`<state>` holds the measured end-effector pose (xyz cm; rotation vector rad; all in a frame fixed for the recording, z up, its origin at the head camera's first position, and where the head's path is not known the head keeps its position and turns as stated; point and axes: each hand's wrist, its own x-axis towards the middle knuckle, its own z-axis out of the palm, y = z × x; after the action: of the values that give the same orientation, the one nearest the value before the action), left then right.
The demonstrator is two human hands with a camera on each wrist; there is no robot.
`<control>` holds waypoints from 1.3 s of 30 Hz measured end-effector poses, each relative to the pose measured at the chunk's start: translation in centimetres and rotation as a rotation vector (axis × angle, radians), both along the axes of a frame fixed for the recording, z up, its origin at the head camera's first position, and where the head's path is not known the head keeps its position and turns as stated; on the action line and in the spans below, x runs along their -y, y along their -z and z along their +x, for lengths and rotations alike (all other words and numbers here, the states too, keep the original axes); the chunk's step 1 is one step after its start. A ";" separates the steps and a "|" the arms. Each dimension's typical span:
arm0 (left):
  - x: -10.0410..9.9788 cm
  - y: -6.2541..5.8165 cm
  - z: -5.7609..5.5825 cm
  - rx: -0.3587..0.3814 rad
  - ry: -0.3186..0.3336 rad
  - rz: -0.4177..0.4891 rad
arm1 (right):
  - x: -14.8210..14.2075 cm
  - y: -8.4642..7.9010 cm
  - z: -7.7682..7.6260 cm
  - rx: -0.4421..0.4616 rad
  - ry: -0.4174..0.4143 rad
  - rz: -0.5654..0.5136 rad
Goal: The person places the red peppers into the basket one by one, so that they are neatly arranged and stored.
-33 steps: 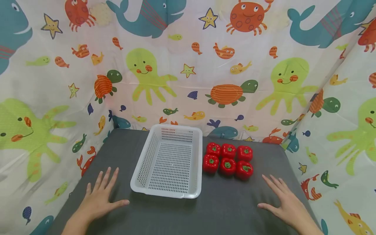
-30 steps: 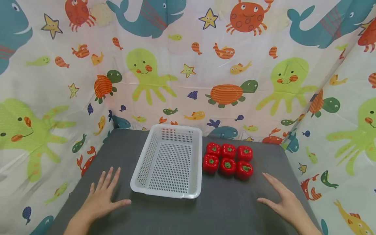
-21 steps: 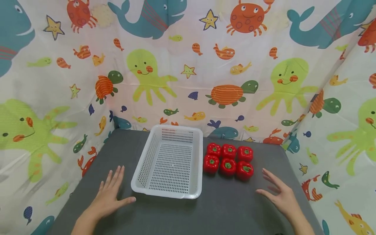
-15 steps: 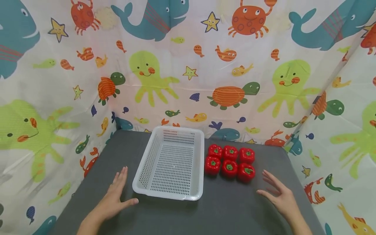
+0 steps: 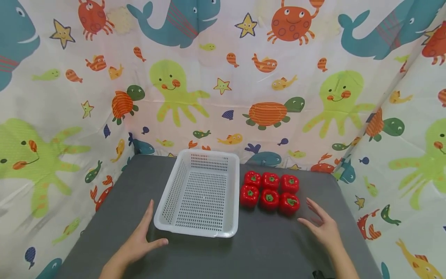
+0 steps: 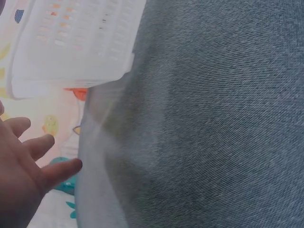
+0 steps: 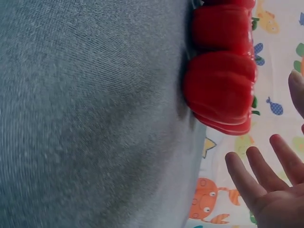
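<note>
My left hand [image 5: 137,242] is near the front left corner of a white perforated plastic basket [image 5: 196,231], thumb spread from straight fingers, holding nothing. The left wrist view shows the fingers [image 6: 61,173] apart below the basket's side [image 6: 76,61]. Several red bell peppers with green stems stand in two rows right of the basket; the nearest to my right hand is the front right bell pepper [image 5: 288,204]. My right hand [image 5: 324,226] is just right of it, thumb and fingers parted around nothing. In the right wrist view, a bell pepper [image 7: 221,88] sits beyond the fingers [image 7: 242,178].
The dark grey table [image 5: 223,257] runs back to a curtain [image 5: 216,112] printed with sea animals, which also closes off the left and right sides. A small black object [image 5: 318,274] shows at the bottom edge beside the right forearm.
My left hand has moved right toward the basket and turned edge-on. My right hand has shifted left and slightly forward toward the bell peppers. The basket and peppers stay put.
</note>
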<state>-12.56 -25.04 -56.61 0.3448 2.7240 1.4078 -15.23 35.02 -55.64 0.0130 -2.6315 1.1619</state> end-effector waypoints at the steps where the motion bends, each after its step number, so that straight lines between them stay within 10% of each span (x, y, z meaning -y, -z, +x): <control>1: 0.0 0.1 0.0 -0.004 -0.004 0.003 | 0.0 0.2 -0.2 0.014 0.003 -0.018; 27: -1.6 2.4 -0.7 0.031 0.053 0.439 | 1.2 3.1 -3.0 0.072 0.013 -0.272; 39: -2.0 2.5 -0.7 0.071 0.023 0.573 | 1.4 4.3 -4.0 0.101 0.001 -0.216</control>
<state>-13.22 -23.04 -59.12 0.3358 2.2017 2.1265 -19.20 33.61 -59.94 -0.0908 -2.5747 1.4762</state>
